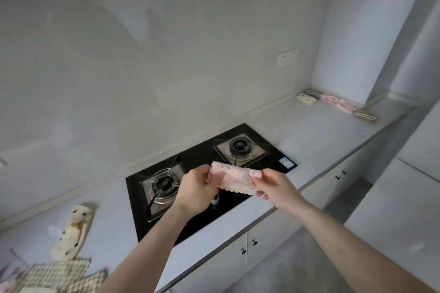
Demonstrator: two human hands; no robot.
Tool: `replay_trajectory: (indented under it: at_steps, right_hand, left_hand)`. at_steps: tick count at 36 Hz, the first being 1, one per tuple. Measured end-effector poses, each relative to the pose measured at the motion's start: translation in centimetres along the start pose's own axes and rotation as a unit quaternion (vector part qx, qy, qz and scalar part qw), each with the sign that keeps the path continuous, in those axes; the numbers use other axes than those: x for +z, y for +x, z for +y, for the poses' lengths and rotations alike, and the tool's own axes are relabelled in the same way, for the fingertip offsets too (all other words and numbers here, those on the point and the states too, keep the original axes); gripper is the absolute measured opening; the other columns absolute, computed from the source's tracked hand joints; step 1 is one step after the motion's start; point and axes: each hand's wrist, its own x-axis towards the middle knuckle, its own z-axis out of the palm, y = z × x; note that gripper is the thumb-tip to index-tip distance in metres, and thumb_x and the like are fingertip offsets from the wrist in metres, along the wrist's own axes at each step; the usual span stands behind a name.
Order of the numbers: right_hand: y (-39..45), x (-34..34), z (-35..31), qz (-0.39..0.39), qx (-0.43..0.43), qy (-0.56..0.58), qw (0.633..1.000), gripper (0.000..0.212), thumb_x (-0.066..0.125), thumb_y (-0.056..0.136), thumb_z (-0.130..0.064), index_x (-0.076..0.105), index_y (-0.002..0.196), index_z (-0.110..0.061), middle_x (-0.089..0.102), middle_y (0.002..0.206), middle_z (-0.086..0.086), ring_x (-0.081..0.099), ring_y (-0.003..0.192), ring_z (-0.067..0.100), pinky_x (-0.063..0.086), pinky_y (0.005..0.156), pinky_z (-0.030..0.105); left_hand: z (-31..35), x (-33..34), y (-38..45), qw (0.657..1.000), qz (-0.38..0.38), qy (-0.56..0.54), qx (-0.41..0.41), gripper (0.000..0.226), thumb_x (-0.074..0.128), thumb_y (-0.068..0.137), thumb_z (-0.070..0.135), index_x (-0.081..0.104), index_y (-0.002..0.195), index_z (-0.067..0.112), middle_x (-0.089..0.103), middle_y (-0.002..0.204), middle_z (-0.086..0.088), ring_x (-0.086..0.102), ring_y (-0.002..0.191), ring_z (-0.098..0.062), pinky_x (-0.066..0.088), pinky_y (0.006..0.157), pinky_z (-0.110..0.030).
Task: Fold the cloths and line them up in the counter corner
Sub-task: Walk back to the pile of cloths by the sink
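We hold a pink cloth [235, 179] in the air above the front edge of the hob [204, 181], stretched between our two hands. Our left hand [197, 190] has its grip closed on the cloth's left end, fingers curled round the fabric with the thumb on top. Our right hand [276, 187] pinches the right end, its grip tight on the fabric between thumb and fingers. The cloth is spotted with darker pink dots and has a wavy lower hem; it looks folded over into a narrow band, though we cannot tell how many layers. It touches neither the hob nor the table [316, 133]. In the far right corner of the table, against the wall, folded cloths [333, 102] lie in a row, a cream one [306, 98] at the left, pink ones in the middle and a checked one [365, 115] at the near end, each touching or just beside the next. On the left part of the table lies a cream cloth with dark dots [73, 231], rumpled lengthwise, and near it at the bottom left edge a heap of checked cloths [59, 276], partly cut off by the frame. The hob has two burners, left [164, 183] and right [239, 146], both bare.
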Motion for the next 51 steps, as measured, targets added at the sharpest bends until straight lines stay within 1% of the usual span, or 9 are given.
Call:
replay_trajectory:
  at_steps: [7, 10, 14, 18, 24, 29, 34, 40, 51]
  right_hand:
    - [2.0, -11.4, 3.0, 0.034, 0.01, 0.0, 0.999, 0.016, 0.061, 0.098, -0.037, 0.066, 0.095, -0.021, 0.076, 0.081, -0.006, 0.071, 0.071, 0.005, 0.052, 0.068, 0.024]
    - [3.0, -16.4, 4.1, 0.033, 0.017, -0.008, 0.999, 0.018, 0.062, 0.098, -0.034, 0.066, 0.095, -0.017, 0.075, 0.081, -0.002, 0.07, 0.069, 0.005, 0.053, 0.069, 0.026]
    - [5.3, -22.1, 4.7, 0.03, 0.027, -0.016, 0.999, 0.02, 0.068, 0.094, -0.035, 0.066, 0.089, -0.016, 0.075, 0.075, -0.004, 0.07, 0.067, 0.005, 0.052, 0.067, 0.024]
    - [7.7, -25.8, 5.1, 0.031, 0.03, -0.018, 0.999, 0.016, 0.071, 0.091, -0.029, 0.066, 0.084, -0.016, 0.075, 0.074, -0.002, 0.069, 0.065, 0.005, 0.051, 0.068, 0.026]
    - [11.9, -28.0, 6.3, 0.001, 0.055, -0.011, 0.998, 0.008, 0.069, 0.086, -0.023, 0.07, 0.092, -0.018, 0.076, 0.081, -0.002, 0.072, 0.075, 0.008, 0.054, 0.082, 0.033]
    - [15.3, -28.3, 7.0, -0.001, 0.074, 0.004, 0.997, 0.01, 0.069, 0.087, -0.022, 0.07, 0.095, -0.017, 0.077, 0.085, 0.001, 0.073, 0.079, 0.011, 0.055, 0.083, 0.034]
    - [18.8, -29.4, 8.0, 0.015, 0.098, 0.011, 0.995, 0.013, 0.067, 0.088, -0.024, 0.07, 0.098, -0.015, 0.076, 0.09, 0.003, 0.073, 0.077, 0.009, 0.054, 0.074, 0.029]
    - [22.8, -30.9, 10.8, 0.061, 0.154, 0.069, 0.984, 0.013, 0.064, 0.09, -0.017, 0.069, 0.099, -0.009, 0.076, 0.078, 0.004, 0.066, 0.064, 0.01, 0.052, 0.065, 0.025]
    - [33.7, -35.4, 19.2, 0.124, 0.278, 0.134, 0.943, 0.01, 0.059, 0.092, -0.006, 0.068, 0.094, -0.008, 0.073, 0.079, 0.007, 0.059, 0.061, 0.014, 0.048, 0.055, 0.024]
  left_hand:
    - [7.4, 8.0, 5.7, 1.0, -0.02, -0.009, 0.009, 0.019, 0.064, 0.098, 0.033, 0.067, 0.082, 0.022, 0.073, 0.075, 0.002, 0.071, 0.07, -0.021, 0.06, 0.071, -0.044]
    - [10.4, 11.8, 7.9, 0.999, -0.022, -0.023, -0.004, 0.023, 0.062, 0.099, 0.034, 0.067, 0.079, 0.023, 0.072, 0.072, 0.003, 0.069, 0.063, -0.012, 0.058, 0.065, -0.03]
    - [13.9, 15.7, 10.8, 0.999, -0.008, -0.026, -0.016, 0.036, 0.058, 0.101, 0.038, 0.06, 0.069, 0.022, 0.064, 0.061, 0.002, 0.052, 0.043, -0.001, 0.039, 0.047, -0.015]
    - [15.7, 18.0, 13.2, 1.0, 0.004, -0.009, -0.026, 0.047, 0.056, 0.101, 0.044, 0.05, 0.06, 0.022, 0.053, 0.054, 0.001, 0.057, 0.048, -0.021, 0.04, 0.053, -0.028]
    - [15.8, 19.0, 18.3, 0.998, -0.016, 0.042, -0.038, 0.053, 0.054, 0.1, 0.048, 0.039, 0.059, 0.017, 0.041, 0.054, 0.002, 0.04, 0.052, -0.017, 0.036, 0.057, -0.034]
    - [15.1, 18.9, 22.5, 0.995, -0.045, 0.076, -0.052, 0.046, 0.056, 0.099, 0.045, 0.049, 0.064, 0.016, 0.048, 0.057, 0.002, 0.044, 0.054, -0.014, 0.038, 0.058, -0.029]
    - [15.5, 20.2, 26.4, 0.995, -0.047, 0.066, -0.056, 0.046, 0.059, 0.097, 0.047, 0.048, 0.061, 0.019, 0.049, 0.056, 0.005, 0.046, 0.055, -0.014, 0.039, 0.059, -0.029]
    - [15.9, 22.4, 29.8, 0.994, -0.055, 0.067, -0.059, 0.029, 0.06, 0.097, 0.045, 0.069, 0.079, 0.024, 0.069, 0.073, 0.002, 0.062, 0.067, -0.012, 0.046, 0.061, -0.025]
    - [14.2, 24.2, 36.2, 0.987, -0.056, 0.108, -0.102, 0.016, 0.059, 0.096, 0.037, 0.069, 0.087, 0.029, 0.072, 0.078, 0.005, 0.069, 0.076, -0.013, 0.056, 0.072, -0.029]
